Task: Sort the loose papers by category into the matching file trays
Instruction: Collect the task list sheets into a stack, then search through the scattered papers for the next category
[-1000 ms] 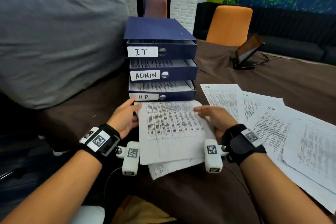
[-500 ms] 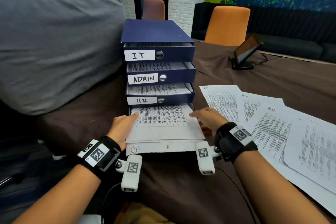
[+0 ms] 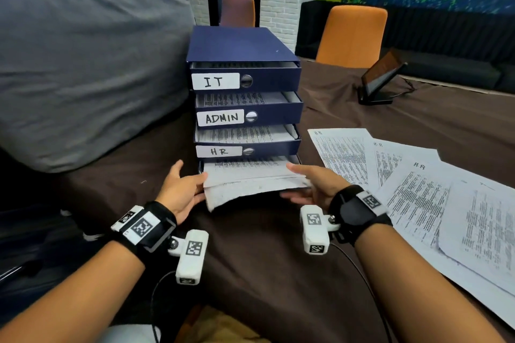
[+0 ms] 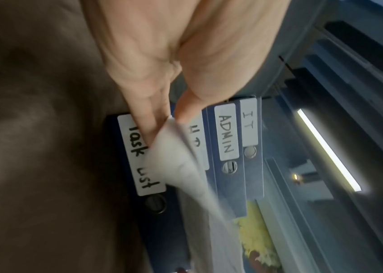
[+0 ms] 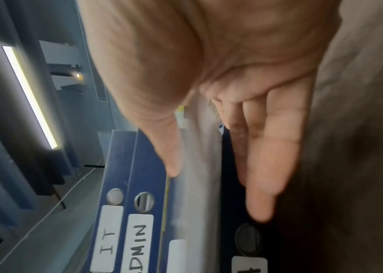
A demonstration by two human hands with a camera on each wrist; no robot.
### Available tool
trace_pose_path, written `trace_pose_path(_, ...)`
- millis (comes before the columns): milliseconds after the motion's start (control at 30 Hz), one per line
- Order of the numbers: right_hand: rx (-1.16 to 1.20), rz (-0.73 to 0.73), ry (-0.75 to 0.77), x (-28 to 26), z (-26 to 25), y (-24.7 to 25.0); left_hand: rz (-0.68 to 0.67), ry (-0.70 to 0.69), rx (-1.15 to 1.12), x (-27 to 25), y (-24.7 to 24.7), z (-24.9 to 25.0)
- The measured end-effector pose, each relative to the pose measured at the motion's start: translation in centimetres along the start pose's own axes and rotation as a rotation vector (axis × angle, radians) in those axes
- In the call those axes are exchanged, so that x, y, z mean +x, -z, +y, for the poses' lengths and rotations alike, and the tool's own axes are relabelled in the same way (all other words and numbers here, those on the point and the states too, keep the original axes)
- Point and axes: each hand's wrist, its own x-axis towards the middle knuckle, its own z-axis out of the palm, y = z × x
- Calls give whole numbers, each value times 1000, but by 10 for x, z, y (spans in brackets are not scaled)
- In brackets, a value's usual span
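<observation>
A dark brown cloth-covered table (image 3: 278, 259) fills the lower frame of the head view, with a large grey cushion (image 3: 83, 64) at upper left, an orange chair (image 3: 352, 36) and a blue-green mural at upper right, and a dark tablet on a stand (image 3: 381, 78) right of centre. Compared with a second ago, the stack of printed white papers (image 3: 250, 178) has slid from the table in front of the unit into the bottom drawer labelled "Task List" (image 4: 139, 160) of the navy blue four-drawer file tray unit (image 3: 245, 86), and now its near edge droops out. The left hand (image 3: 181, 189) pinches the stack's left corner between thumb and fingers; the right hand (image 3: 315, 184) grips the right edge, thumb on top, fingers beneath. More loose printed sheets (image 3: 418, 189) lie fanned at the right.
</observation>
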Motion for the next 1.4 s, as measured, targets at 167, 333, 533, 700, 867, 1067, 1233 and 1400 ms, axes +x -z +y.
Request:
trace_pose_path(167, 34, -8, 18, -7, 5, 6, -121, -21, 325, -11, 8, 2)
trace_pose_path(333, -295, 267, 223, -7, 3, -8, -232, -162, 943, -12, 10, 4)
trace_pose_path(533, -785, 330, 633, -31, 1, -1, 102, -518, 1554, -31, 7, 15)
trace_pose_path(700, -1235, 239, 667, -34, -2, -29, 38, -790, 1467, -32, -13, 15)
trace_pose_path(867, -1370, 381, 667, -8, -10, -46, 111, -748, 1615, 7, -28, 19)
trace_pose_path(1067, -1426, 341, 709, 10, -2, -34, -58, -845, 1383, 32, -23, 9)
trace_pose_path(1233, -1533, 264, 612, 22, -8, -45, -139, -648, 1529, 40, -31, 10)
trace_pose_path(1400, -1425, 334, 777, 26, -2, -58, -139, -636, 1590, 38, -40, 5)
